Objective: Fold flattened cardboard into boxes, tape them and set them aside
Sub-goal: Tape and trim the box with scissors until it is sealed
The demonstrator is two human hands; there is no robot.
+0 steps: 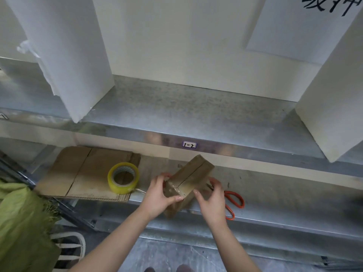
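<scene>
A small brown cardboard box [193, 174] is held tilted over the lower metal shelf [275, 195], its flaps closed with clear tape along the seam and down the near end. My left hand [160, 195] grips its left side, thumb pressed on the taped near end. My right hand [213, 197] holds its right side, thumb against the near edge. A stack of flattened cardboard [78, 169] lies on the shelf at the left. A roll of yellowish clear tape [123, 177] stands on that stack.
Red-handled scissors [234, 201] lie on the shelf just behind my right hand. The upper metal shelf [176, 114] carries white foam boards [64, 46]. Green fabric [21, 222] and a white chair back [68, 246] sit at the lower left.
</scene>
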